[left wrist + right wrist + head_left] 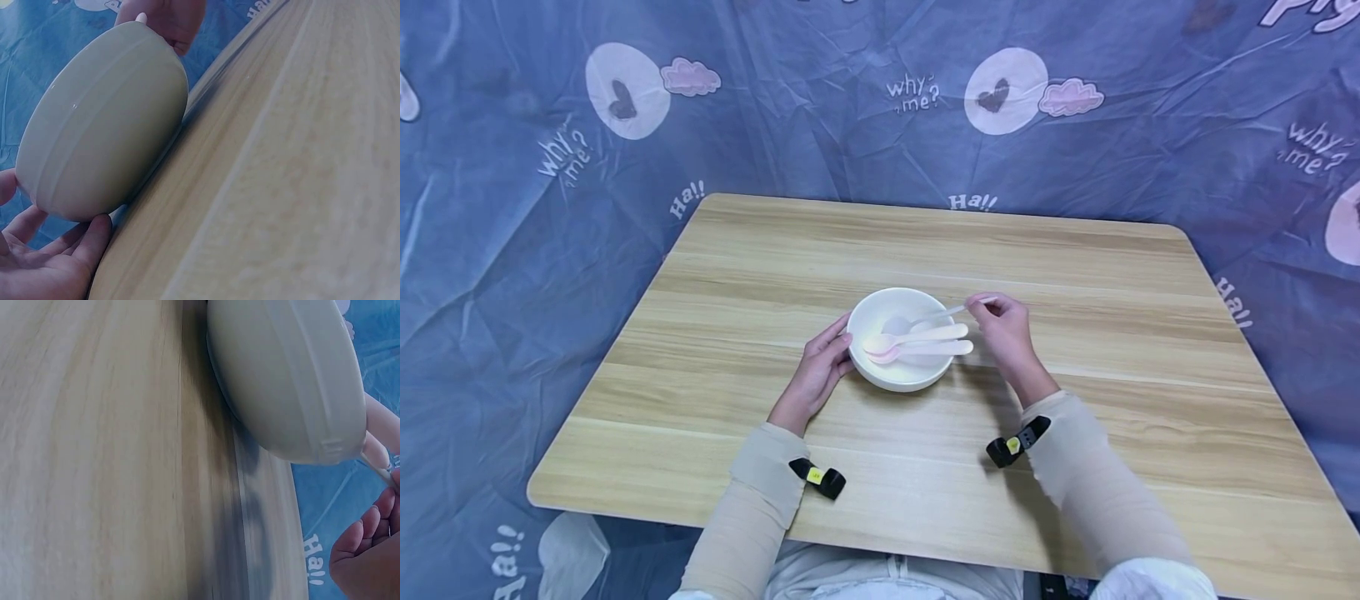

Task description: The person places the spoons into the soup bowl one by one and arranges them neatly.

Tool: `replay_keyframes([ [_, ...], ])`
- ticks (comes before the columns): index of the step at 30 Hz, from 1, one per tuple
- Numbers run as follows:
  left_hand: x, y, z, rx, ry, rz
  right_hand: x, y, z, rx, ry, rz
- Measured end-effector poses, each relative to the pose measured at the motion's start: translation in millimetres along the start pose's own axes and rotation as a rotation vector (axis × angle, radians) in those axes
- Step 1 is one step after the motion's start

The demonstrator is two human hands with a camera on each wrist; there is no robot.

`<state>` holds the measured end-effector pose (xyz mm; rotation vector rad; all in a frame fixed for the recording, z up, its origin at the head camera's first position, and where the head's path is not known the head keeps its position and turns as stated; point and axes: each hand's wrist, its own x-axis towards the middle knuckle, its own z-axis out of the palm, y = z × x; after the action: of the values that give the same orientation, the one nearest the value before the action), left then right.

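A white bowl (901, 382) stands on the wooden table. My left hand (821, 367) holds it at the left side, its fingers spread against the wall; in the left wrist view, fingertips (99, 231) touch the bowl low down. My right hand (1006, 333) pinches the handle end of a pale spoon (947, 312), whose head lies inside the bowl. Next to it, a cream spoon (925, 334) and a pinkish spoon (925, 349) lie in the bowl, handles jutting over the right rim. In the right wrist view, the bowl's wall hides most of the spoons.
The light wooden table (760, 275) has rounded corners and reaches out on both sides of the bowl. A blue printed cloth (820, 125) hangs behind it. Black straps with small devices (1017, 443) sit on both wrists.
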<state>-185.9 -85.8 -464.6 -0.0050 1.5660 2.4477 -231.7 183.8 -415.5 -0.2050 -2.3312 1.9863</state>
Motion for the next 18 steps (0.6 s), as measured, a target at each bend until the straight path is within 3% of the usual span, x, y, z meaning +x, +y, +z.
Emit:
replay_keyframes([
  [18,1.2,-0.1,-0.2,-0.017,-0.009,0.003,-2.7,-1.4,8.0,-0.057,-0.092,0.057],
])
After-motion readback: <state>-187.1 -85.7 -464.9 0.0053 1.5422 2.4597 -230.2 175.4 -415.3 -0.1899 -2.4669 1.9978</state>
